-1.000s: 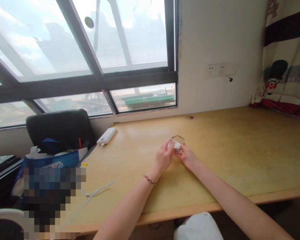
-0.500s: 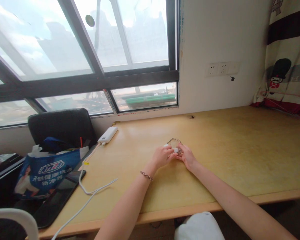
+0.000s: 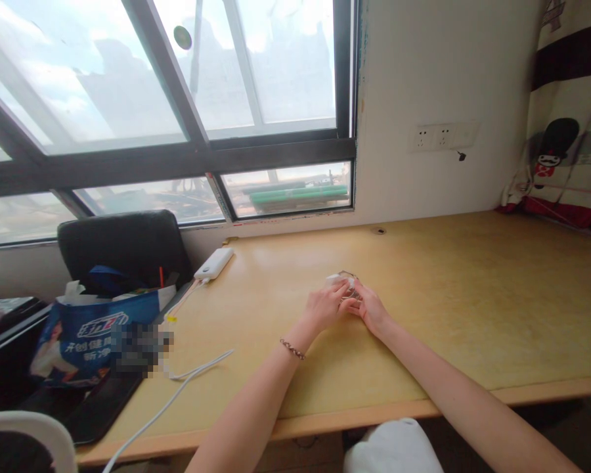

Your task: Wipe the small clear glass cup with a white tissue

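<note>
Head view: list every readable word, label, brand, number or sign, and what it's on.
"创健": blue shopping bag, upper slogan line; the rest is stylised or pixelated.
"新净": same bag, lower line; pixelation covers the area to its right.
Bag's outlined white logo: partly pixelated, not readable.
Round window sticker: too blurred.
Window divider markings: too small.
White power bank: no text readable.

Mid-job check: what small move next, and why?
Probably slide the white wad gently along the clear dish: the left hand holds the wad against it, while the right hand grips its side, seemingly bracing it.
</note>
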`<state>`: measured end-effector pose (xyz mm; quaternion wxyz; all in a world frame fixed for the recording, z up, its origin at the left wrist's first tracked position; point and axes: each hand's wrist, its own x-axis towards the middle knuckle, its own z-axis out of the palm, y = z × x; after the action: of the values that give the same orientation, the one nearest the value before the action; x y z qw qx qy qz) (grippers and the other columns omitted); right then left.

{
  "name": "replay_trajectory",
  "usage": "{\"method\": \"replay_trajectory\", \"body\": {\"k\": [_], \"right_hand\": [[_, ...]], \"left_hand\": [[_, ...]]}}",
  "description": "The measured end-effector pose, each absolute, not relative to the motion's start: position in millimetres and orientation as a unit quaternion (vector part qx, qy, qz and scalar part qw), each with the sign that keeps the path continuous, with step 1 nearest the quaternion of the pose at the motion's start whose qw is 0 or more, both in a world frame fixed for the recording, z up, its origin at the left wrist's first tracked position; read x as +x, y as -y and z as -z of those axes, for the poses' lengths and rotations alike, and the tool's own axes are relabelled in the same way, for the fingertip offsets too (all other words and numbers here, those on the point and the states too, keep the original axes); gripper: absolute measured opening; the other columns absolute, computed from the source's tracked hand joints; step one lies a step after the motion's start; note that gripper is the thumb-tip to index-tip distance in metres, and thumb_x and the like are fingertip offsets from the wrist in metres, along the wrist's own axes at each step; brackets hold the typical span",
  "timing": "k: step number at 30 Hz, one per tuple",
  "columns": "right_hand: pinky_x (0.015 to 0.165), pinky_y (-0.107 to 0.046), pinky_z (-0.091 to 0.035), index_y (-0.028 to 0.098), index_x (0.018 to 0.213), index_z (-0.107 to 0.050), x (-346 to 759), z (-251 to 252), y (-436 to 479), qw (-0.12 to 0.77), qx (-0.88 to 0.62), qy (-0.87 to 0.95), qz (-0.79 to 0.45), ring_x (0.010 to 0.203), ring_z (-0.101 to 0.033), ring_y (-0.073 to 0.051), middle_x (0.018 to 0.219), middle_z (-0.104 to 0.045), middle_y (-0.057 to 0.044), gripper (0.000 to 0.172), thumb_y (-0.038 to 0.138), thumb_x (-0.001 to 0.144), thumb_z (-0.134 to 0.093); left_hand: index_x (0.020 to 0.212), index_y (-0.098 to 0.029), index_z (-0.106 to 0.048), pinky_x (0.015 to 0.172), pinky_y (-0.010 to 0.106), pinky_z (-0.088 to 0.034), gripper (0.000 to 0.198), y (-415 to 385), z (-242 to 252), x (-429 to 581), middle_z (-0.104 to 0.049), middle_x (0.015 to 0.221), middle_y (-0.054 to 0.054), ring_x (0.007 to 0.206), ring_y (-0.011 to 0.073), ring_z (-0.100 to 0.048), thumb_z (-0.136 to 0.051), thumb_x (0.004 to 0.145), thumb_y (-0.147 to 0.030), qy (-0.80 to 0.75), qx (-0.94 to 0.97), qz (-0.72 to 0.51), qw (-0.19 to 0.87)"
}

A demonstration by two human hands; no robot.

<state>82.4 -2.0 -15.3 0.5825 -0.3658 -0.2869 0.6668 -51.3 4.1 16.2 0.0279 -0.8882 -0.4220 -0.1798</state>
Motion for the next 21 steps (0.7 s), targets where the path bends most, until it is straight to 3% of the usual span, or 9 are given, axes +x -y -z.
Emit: {"method": "replay_trajectory", "body": {"k": [2, 5, 9, 13, 18, 21], "right_hand": [[0.049, -0.023, -0.05, 0.019, 0.089, -0.06, 83, 15, 1, 0.591, -0.355, 0.284, -0.666, 0.053, -0.058, -0.011, 0.076, -0.065, -0.002, 0.025, 0.039, 0.075, -0.057], [0.049, -0.022, -0.049, 0.017, 0.081, -0.061, 83, 15, 0, 0.593, -0.334, 0.233, -0.695, 0.052, -0.057, -0.01, 0.071, -0.065, -0.002, 0.028, 0.042, 0.081, -0.047], [0.049, -0.021, -0.047, 0.016, 0.072, -0.059, 85, 15, -2, 0.596, -0.303, 0.161, -0.726, 0.052, -0.057, -0.01, 0.065, -0.064, -0.002, 0.034, 0.037, 0.086, -0.037], [0.048, -0.024, -0.047, 0.016, 0.064, -0.056, 86, 17, -3, 0.6, -0.302, 0.14, -0.728, 0.05, -0.056, -0.012, 0.06, -0.062, -0.004, 0.038, 0.037, 0.087, -0.034], [0.048, -0.025, -0.048, 0.016, 0.064, -0.056, 87, 20, -5, 0.609, -0.316, 0.15, -0.712, 0.05, -0.055, -0.012, 0.06, -0.061, -0.005, 0.034, 0.037, 0.085, -0.039], [0.048, -0.023, -0.048, 0.016, 0.068, -0.057, 88, 21, -6, 0.614, -0.312, 0.165, -0.706, 0.049, -0.054, -0.011, 0.062, -0.062, -0.004, 0.029, 0.035, 0.084, -0.042]], "left_hand": [[0.127, -0.031, -0.033, 0.077, 0.027, -0.044, 0.041, -2, -19, -51, -0.044, 0.127, 0.0, 0.102, 0.0174, -0.052, -0.03, 0.088, -0.041, 0.404, -0.896, 0.181, -0.006], [0.121, -0.029, -0.043, 0.082, 0.026, -0.042, 0.036, 0, -24, -50, -0.05, 0.121, 0.0, 0.101, 0.0157, -0.052, -0.027, 0.09, -0.035, 0.379, -0.906, 0.18, -0.052], [0.098, -0.023, -0.059, 0.077, 0.024, -0.042, 0.037, 1, -30, -49, -0.06, 0.098, 0.002, 0.088, 0.0143, -0.056, -0.024, 0.09, -0.033, 0.355, -0.915, 0.178, -0.073], [0.081, -0.019, -0.06, 0.07, 0.024, -0.042, 0.045, 1, -31, -47, -0.061, 0.083, 0.003, 0.077, 0.0142, -0.057, -0.02, 0.091, -0.035, 0.364, -0.915, 0.168, -0.043], [0.08, -0.017, -0.06, 0.065, 0.027, -0.043, 0.048, 4, -30, -48, -0.061, 0.084, 0.006, 0.073, 0.0171, -0.058, -0.02, 0.089, -0.042, 0.424, -0.893, 0.147, 0.025], [0.09, -0.018, -0.06, 0.066, 0.028, -0.044, 0.045, 5, -28, -48, -0.061, 0.094, 0.007, 0.079, 0.0178, -0.058, -0.022, 0.089, -0.043, 0.429, -0.89, 0.153, 0.021]]}}
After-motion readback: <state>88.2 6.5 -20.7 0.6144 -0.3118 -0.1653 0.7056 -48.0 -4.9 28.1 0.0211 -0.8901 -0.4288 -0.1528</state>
